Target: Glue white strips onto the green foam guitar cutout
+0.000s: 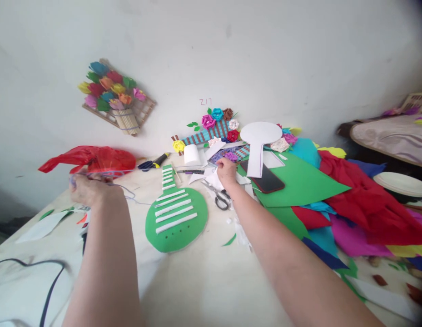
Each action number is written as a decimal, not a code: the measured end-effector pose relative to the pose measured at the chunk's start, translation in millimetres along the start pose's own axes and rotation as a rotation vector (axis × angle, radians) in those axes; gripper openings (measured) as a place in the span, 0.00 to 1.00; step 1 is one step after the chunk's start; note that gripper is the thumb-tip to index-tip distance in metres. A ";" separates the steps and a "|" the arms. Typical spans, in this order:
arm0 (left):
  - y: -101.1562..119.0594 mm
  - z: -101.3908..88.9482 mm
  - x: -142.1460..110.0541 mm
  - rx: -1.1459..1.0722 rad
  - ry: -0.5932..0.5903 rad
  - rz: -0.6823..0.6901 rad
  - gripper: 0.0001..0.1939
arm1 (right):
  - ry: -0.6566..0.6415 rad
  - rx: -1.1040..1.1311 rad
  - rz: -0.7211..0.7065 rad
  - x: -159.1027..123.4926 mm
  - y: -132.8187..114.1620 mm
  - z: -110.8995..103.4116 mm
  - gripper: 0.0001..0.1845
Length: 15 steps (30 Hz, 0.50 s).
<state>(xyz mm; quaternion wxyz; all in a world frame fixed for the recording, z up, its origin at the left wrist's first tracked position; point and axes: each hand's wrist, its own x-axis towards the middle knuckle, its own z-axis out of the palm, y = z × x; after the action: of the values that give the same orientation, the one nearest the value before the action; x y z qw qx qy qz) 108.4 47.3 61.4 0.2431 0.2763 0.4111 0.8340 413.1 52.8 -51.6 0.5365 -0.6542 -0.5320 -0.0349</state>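
A thin bluish thread (pixel 152 170) is stretched nearly level between my two hands, above the table. My left hand (pixel 88 187), somewhat blurred, is closed around the thread at the left, and a loose length of it curls down below. At the other end, my right hand (pixel 226 173) pinches the thread over the paper scraps. Between my arms lies a green guitar-shaped cutout (pixel 176 243) with several white strips across its neck and body. A pair of scissors (pixel 221 202) rests just below my right hand.
Behind are a red plastic bag (pixel 95 156), a cutter (pixel 160 160), a white roll (pixel 191 155) and a white paper cutout (pixel 260 132). A phone (pixel 268 182) lies on green sheets (pixel 295 181), beside piled coloured paper (pixel 367 204). A black cable (pixel 50 286) crosses the front left.
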 end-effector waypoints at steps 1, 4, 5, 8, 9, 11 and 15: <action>2.4 -4.5 3.4 -0.063 0.101 -0.039 0.06 | 0.000 -0.001 -0.004 -0.5 0.0 0.7 0.15; 9.0 -13.5 7.2 -0.152 0.220 -0.070 0.10 | -0.008 -0.013 -0.006 -1.9 -0.8 1.5 0.15; 10.6 -14.8 6.9 -0.156 0.224 -0.055 0.11 | -0.011 -0.018 -0.004 -2.3 -1.1 1.3 0.16; 12.7 -12.9 2.0 -0.132 0.208 -0.003 0.11 | -0.015 -0.043 0.004 -3.4 -2.4 -0.3 0.18; 12.7 -10.7 -1.3 -0.116 0.178 0.005 0.10 | -0.017 -0.060 0.009 -4.0 -3.0 -0.9 0.18; 12.0 -5.3 -10.0 -0.047 0.044 0.023 0.08 | -0.028 -0.106 0.019 -5.8 -4.6 -1.7 0.17; 8.8 1.9 -32.8 0.047 -0.317 -0.120 0.08 | -0.054 -0.214 -0.003 -10.3 -10.0 -2.1 0.12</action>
<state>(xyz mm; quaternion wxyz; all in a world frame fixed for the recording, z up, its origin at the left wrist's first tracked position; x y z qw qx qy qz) 132.0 22.8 61.1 0.3476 0.3851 0.4026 0.7541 402.5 43.0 -50.4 0.4491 -0.7076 -0.5405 -0.0747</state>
